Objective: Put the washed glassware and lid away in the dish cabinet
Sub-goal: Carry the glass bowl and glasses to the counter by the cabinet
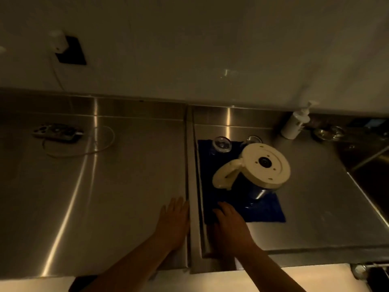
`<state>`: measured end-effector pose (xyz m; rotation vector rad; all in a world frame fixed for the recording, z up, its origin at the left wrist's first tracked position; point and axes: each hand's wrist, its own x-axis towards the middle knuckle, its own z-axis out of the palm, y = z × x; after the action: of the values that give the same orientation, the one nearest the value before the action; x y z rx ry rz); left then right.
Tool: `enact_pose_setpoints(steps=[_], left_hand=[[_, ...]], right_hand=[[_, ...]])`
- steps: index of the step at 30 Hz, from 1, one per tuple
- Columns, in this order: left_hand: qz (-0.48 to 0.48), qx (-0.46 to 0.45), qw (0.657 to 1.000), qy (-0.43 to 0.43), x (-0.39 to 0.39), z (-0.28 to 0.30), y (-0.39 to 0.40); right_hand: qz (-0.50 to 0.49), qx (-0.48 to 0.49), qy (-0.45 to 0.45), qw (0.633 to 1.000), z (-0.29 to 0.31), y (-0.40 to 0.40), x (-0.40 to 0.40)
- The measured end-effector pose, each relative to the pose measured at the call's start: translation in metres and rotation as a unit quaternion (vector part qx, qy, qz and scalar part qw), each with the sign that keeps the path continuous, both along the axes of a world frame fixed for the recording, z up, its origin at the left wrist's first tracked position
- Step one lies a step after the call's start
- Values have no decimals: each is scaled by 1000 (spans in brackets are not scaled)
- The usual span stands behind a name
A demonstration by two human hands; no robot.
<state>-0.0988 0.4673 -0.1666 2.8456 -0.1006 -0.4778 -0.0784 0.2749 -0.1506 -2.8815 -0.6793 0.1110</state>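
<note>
A dark blue cloth (267, 211) lies on the steel counter. On it stands an upturned kettle-like jug (252, 171) with a cream base and handle. Behind it two clear glasses stand upside down, one on the left (221, 145) and one on the right (254, 139), partly hidden by the jug. My right hand (230, 224) lies flat on the cloth's near left corner, fingers apart, holding nothing. My left hand (175, 222) rests flat on the left counter beside the seam, empty. No lid is visible.
A phone (57, 132) with a white cable lies at the far left of the steel counter (105, 186). A white pump bottle (294, 124) stands at the back right. A sink (372, 165) with shiny items behind it is on the right. The wall carries a plugged-in socket (70, 50).
</note>
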Motion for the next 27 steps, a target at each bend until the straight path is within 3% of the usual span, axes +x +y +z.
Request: enact_pose_setpoints(steps=[3,9,19,23,27], left_hand=[[38,-60,997,-11,15,17,-34],[20,-119,984,-134,80,52,-78],[31,-182,971,-150,116,74,-117],[70,-187,965,-167,115,73,-122],[96,-189,962,-171,115,75,-129]], right_hand=[[2,6,-10,1000,14,-40,16],[95,67,-92,989,58,-58,55],[262,103,-129,951,95,-90,96],[240,107,-142,954,105,-103,118],[216,54,-78,972,102,-119,135]])
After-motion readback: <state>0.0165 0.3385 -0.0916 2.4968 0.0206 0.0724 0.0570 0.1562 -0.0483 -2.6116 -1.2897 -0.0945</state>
